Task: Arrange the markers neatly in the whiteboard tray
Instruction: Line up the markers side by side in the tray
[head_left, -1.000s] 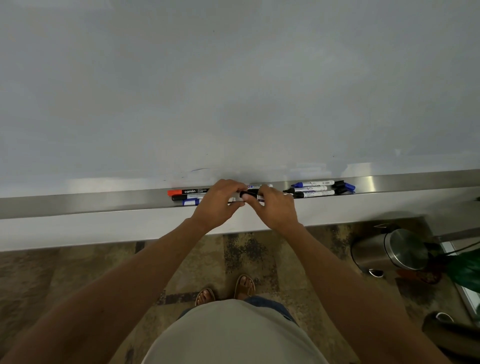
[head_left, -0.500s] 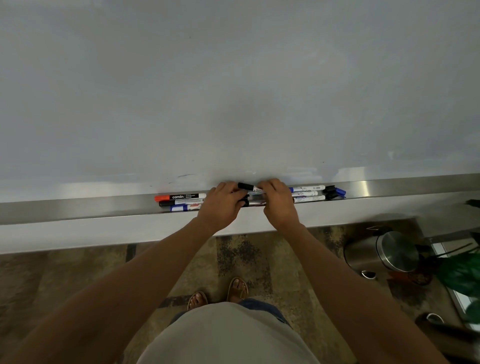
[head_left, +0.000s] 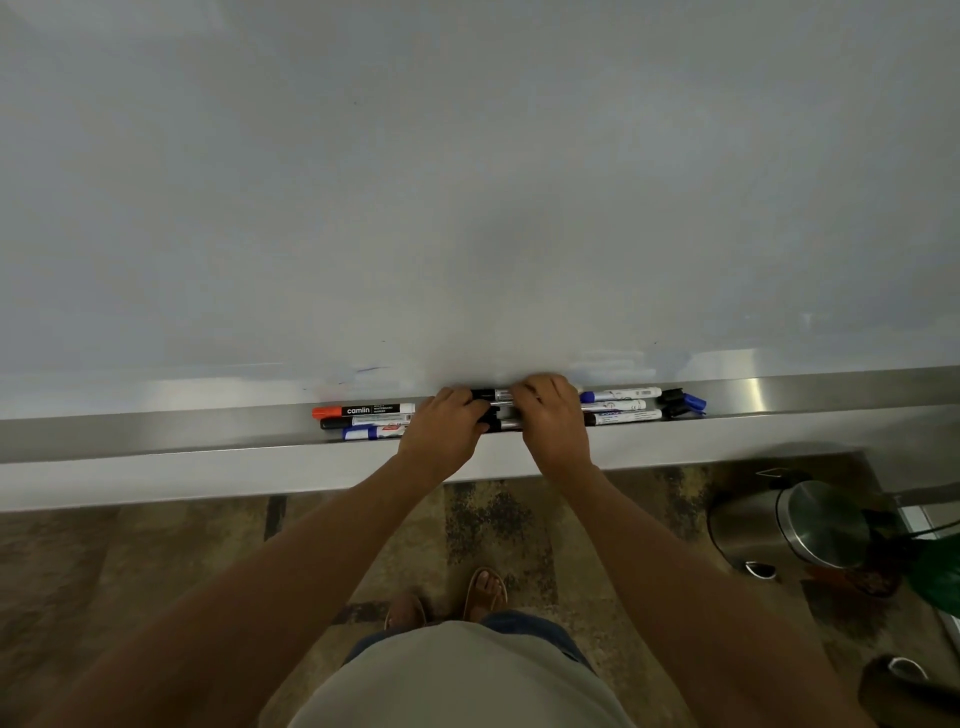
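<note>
While both hands, left hand (head_left: 441, 431) and right hand (head_left: 551, 422), grip the middle markers (head_left: 497, 396), ends should be squared along the tray (head_left: 156, 434).

Filling the upper view: broad pale grey-white glossy wall surface (head_left: 467, 182), catching soft diffuse glare low down. Showing below: mottled brown-and-tan patterned carpet floor (head_left: 498, 525). Standing at right on floor: round brushed-steel pedal bin (head_left: 779, 525). Lying beside bin, at frame edge: crumpled green plastic bag (head_left: 937, 577).
</note>
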